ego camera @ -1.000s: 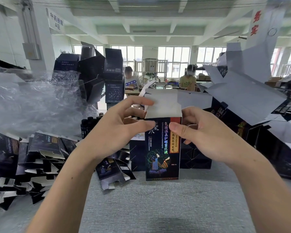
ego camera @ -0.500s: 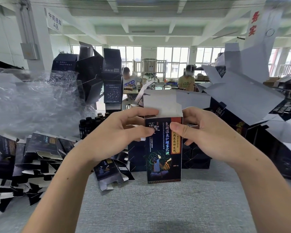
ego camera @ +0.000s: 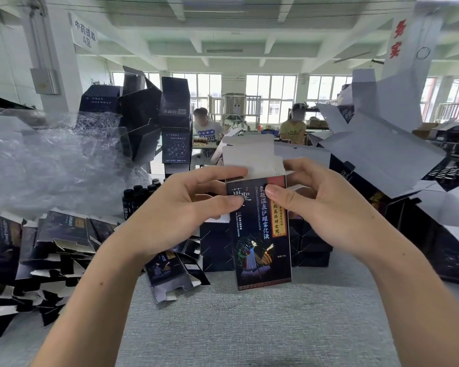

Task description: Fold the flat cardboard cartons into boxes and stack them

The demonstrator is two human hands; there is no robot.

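Head view: carton (ego camera: 263, 250) stands upright btwn left grip (ego camera: 186, 207) and right grip (ego camera: 326, 205), base seemingly on desk (ego camera: 249, 329) below them. Each pinches an upper front corner, thumb on the printed face. Top flap (ego camera: 249, 160) sticks up above the fingers, not yet tucked. Thin card, so prob. light & easily dented (glossy, maybe slick): hold at creased edges, not mid-panel.

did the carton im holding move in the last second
Yes, slightly: the carton has edged right, so its gap to the loose flat carton lying on the table is wider.
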